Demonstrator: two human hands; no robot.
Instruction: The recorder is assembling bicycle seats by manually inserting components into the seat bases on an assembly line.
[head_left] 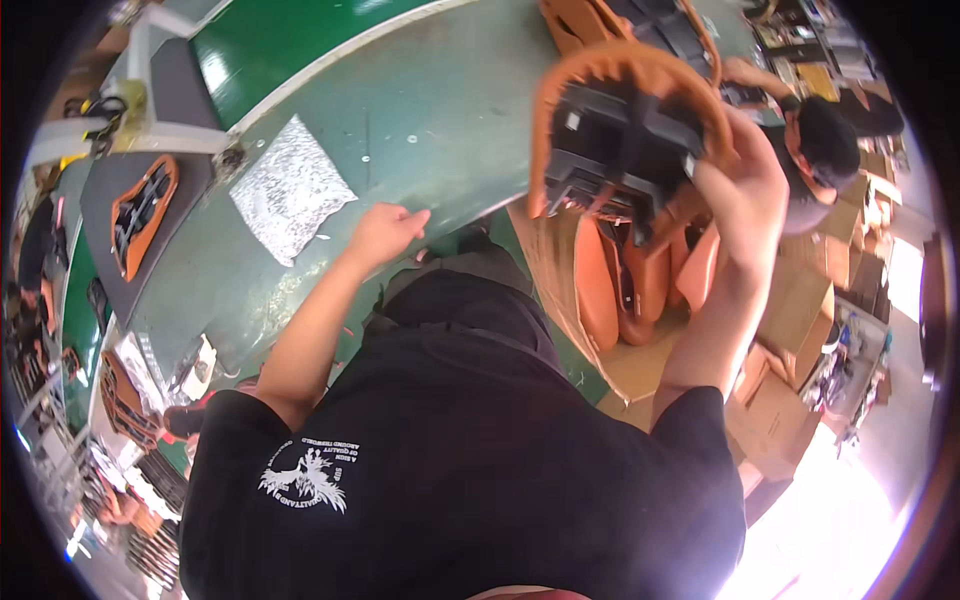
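My right hand (745,190) is closed round the edge of a vehicle seat (620,125) and holds it up at the right, over a cardboard box. Its underside faces me: a black plastic base with an orange-brown cover folded over the rim. More orange seats (650,280) stand in the box below it. My left hand (385,235) is above the near edge of the green table (430,110), with fingers curled in and nothing visible in them. Beyond it on the table lies a crinkled silvery-white plastic sheet or bag (293,190).
The open cardboard box (630,375) stands right of my body. Further seats (585,25) lie at the far right of the table, near another person (825,150). One orange-edged seat (147,215) rests on a grey surface at left. Stacked cartons (795,310) stand at right.
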